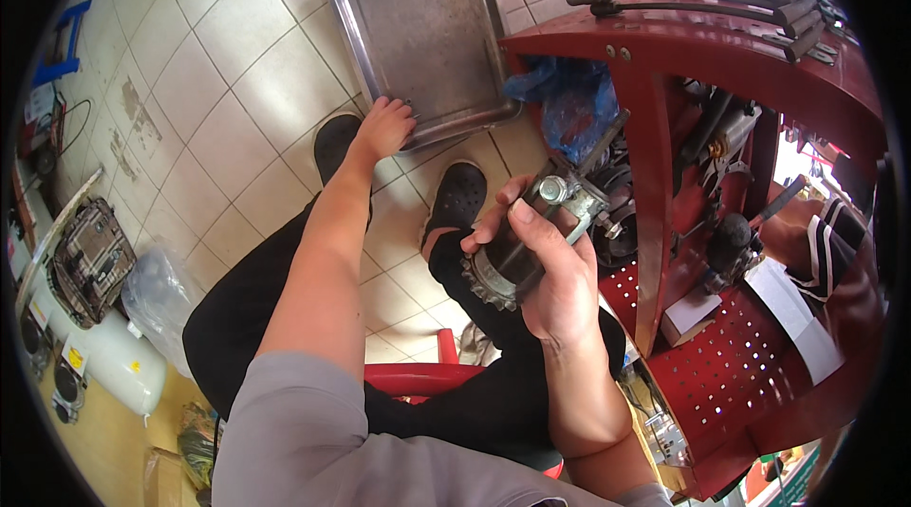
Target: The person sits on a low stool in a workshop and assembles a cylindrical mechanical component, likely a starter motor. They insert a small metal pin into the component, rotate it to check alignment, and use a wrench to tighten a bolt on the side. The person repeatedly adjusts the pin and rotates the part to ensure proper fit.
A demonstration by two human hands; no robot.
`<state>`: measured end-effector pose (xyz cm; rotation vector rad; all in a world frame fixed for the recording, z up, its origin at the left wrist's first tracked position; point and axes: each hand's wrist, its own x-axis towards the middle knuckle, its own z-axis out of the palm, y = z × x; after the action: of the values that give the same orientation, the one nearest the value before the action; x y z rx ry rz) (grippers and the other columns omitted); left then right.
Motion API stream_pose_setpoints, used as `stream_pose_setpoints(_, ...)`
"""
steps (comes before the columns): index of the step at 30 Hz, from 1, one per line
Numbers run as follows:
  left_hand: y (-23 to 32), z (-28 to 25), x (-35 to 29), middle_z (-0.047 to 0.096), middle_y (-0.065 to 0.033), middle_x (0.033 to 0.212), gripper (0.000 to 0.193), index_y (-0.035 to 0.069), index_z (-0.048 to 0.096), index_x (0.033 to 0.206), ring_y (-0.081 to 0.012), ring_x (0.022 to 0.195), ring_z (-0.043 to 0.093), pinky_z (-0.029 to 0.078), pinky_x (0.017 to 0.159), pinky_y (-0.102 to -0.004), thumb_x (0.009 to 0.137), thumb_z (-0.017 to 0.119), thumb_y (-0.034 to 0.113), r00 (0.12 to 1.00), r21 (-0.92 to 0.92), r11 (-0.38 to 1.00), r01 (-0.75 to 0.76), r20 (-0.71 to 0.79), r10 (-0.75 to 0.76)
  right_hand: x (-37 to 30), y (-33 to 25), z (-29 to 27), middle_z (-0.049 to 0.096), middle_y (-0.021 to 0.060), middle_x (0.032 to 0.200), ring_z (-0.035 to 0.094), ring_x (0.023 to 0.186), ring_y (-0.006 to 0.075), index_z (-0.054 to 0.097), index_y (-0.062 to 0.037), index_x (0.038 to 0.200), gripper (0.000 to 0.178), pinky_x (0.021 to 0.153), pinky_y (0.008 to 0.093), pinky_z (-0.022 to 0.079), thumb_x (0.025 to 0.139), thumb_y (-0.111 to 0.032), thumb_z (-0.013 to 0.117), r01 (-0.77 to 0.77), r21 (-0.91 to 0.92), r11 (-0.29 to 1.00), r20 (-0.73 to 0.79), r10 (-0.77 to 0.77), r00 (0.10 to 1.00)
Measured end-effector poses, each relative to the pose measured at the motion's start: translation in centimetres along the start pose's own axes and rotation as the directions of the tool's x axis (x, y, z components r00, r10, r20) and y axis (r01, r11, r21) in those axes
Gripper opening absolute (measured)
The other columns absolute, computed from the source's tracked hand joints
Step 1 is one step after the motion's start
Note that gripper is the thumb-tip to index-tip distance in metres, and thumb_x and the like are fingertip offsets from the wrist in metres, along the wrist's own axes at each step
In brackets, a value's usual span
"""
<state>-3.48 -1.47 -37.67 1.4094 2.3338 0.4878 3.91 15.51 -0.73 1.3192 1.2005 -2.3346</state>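
Note:
My left hand (384, 128) reaches down to the near left corner of a shallow metal tray (503, 47) on the floor. Its fingers are curled together at the rim, and whatever they pinch is too small or hidden to make out. In front of my right knee, my right hand (560, 284) is wrapped round a geared metal part (503, 265). This part has a toothed ring at its lower end, a dark cylindrical body and a bright bolt head near the top. My palm and fingers cover some of it.
At the right stands a red metal tool cart (650, 203) with hoses or cables (702, 0) on top and tools inside. A blue plastic bag (579, 109) hangs by it. A clear plastic bag (157, 294) and a white tank (119, 360) lie left. Another person's arm (783, 227) shows far right.

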Motion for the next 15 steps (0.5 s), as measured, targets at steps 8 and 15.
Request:
stream_pose_setpoints(8, 0.5, 1.2, 0.3, 0.057, -0.0029, 0.082, 0.015, 0.013, 0.061, 0.069, -0.022, 0.09, 0.052, 0.037, 0.079, -0.0374, 0.081, 0.052, 0.017, 0.998, 0.127, 0.99, 0.062, 0.006, -0.063, 0.1, 0.0, -0.1, 0.06, 0.0135, 0.08, 0.063, 0.078, 0.0252, 0.05, -0.0013, 0.107, 0.024, 0.073, 0.0348, 0.049, 0.09, -0.017, 0.056, 0.011, 0.021, 1.0, 0.0, -0.011, 1.0)
stream_pose_setpoints(15, 0.4, 1.4, 0.2, 0.055, -0.0036, 0.082, 0.006, 0.014, 0.062, 0.072, -0.022, 0.09, 0.051, 0.037, 0.078, -0.0375, 0.073, 0.059, 0.019, 0.999, 0.085, 0.995, 0.042, 0.01, -0.043, 0.0, -0.1, 0.1, 0.06, 0.0137, 0.08, 0.063, 0.078, 0.0256, 0.05, -0.0017, 0.107, 0.025, 0.074, 0.0352, 0.05, 0.09, -0.018, 0.058, 0.018, -0.021, 1.0, 0.001, -0.018, 1.0)
